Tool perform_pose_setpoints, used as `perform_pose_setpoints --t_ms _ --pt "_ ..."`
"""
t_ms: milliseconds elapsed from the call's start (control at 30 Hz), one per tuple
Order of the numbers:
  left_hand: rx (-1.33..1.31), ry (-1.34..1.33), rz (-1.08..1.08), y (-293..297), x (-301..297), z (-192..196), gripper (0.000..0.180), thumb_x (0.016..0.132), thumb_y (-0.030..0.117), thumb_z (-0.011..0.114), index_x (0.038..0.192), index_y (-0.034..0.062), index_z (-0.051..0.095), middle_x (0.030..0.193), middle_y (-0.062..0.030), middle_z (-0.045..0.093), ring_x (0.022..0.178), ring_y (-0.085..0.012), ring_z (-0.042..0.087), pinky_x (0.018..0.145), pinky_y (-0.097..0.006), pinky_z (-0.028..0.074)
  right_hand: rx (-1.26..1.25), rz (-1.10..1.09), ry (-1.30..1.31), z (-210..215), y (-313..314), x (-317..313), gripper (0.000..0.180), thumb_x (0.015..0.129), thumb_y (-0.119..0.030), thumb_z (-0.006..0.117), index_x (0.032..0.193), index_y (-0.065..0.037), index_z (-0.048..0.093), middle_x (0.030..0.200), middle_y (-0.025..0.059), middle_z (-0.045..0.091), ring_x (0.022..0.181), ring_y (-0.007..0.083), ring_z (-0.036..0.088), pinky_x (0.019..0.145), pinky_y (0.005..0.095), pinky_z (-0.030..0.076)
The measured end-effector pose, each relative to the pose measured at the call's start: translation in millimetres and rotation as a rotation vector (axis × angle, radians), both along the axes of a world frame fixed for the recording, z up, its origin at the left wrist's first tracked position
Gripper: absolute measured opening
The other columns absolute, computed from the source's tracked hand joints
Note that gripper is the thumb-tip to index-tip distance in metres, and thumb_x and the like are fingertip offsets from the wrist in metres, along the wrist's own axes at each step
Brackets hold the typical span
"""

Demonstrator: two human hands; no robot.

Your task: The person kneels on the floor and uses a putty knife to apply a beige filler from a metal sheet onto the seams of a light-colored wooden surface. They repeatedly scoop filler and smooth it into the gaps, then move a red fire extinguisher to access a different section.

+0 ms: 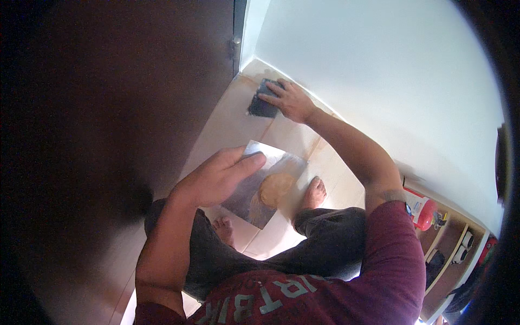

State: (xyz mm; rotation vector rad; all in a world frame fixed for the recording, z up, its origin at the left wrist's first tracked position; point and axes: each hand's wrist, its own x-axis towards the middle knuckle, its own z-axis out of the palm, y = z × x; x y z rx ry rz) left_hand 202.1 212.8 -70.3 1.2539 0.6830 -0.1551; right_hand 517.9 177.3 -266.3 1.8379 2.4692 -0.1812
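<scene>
My left hand grips one edge of a flat, shiny metal sheet, its thumb on top. A round dollop of tan paste sits on that sheet, which is held above the floor between my knees. Out in front, my right hand presses its fingers on a dark, flat, rectangular pad lying on the tiled floor near the corner. Pale specks show along the pad's lower edge. My palm hides its right side.
A dark brown door rises on the left, a white wall on the right. My bare feet are on the tiles. At the right, a red fire extinguisher stands by a wooden shelf holding shoes.
</scene>
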Motion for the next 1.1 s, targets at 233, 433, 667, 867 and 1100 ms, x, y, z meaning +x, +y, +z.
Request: perform_pose_setpoints --t_ms 233,433,667,867,1100 --pt "-0.093 -0.013 0.09 -3.2 -2.6 3.7 0.046 0.11 0.039 0.052 0.125 -0.0021 0.067 0.106 -0.0098 0.071 0.097 -0.0156 0.063 0.092 -0.035 0.051 0.04 -0.027 -0.059 -59.4 35.2 -16.7 0.074 0.088 -0.014 0.065 0.157 -0.032 0.045 0.161 0.013 0.043 0.142 0.0389 0.043 0.112 0.0496 0.044" --pt "-0.171 -0.054 0.123 -0.5 -1.5 1.2 0.043 0.111 0.036 0.051 0.125 -0.0016 0.066 0.109 -0.0101 0.07 0.1 -0.016 0.063 0.093 -0.035 0.051 -0.126 -0.123 -0.147 -40.8 20.6 -6.5 0.07 0.088 -0.011 0.067 0.154 -0.027 0.051 0.159 0.0123 0.045 0.142 0.0387 0.044 0.11 0.0484 0.043" --pt "-0.127 -0.087 0.083 0.9 0.9 4.6 0.046 0.111 0.038 0.05 0.126 -0.0025 0.065 0.107 -0.0103 0.07 0.099 -0.0165 0.064 0.093 -0.034 0.051 0.124 -0.053 -0.051 -50.8 55.5 -20.7 0.066 0.09 -0.013 0.061 0.153 -0.028 0.051 0.158 0.0142 0.046 0.14 0.0411 0.045 0.11 0.0501 0.044" --pt "-0.161 -0.109 0.107 3.6 -0.5 5.7 0.047 0.111 0.039 0.05 0.126 -0.0025 0.065 0.106 -0.0104 0.07 0.1 -0.0164 0.064 0.093 -0.034 0.051 0.098 -0.078 -0.068 -65.1 65.1 -34.5 0.068 0.09 -0.013 0.061 0.155 -0.028 0.049 0.16 0.015 0.043 0.142 0.0417 0.043 0.111 0.0502 0.044" --pt "-0.11 -0.082 0.09 6.5 2.1 3.7 0.045 0.112 0.037 0.049 0.126 -0.0025 0.066 0.106 -0.0104 0.07 0.1 -0.0155 0.063 0.092 -0.034 0.051 0.027 -0.104 -0.039 -72.7 68.0 -37.7 0.07 0.09 -0.013 0.061 0.156 -0.029 0.047 0.163 0.0153 0.041 0.143 0.0415 0.042 0.113 0.0497 0.043"
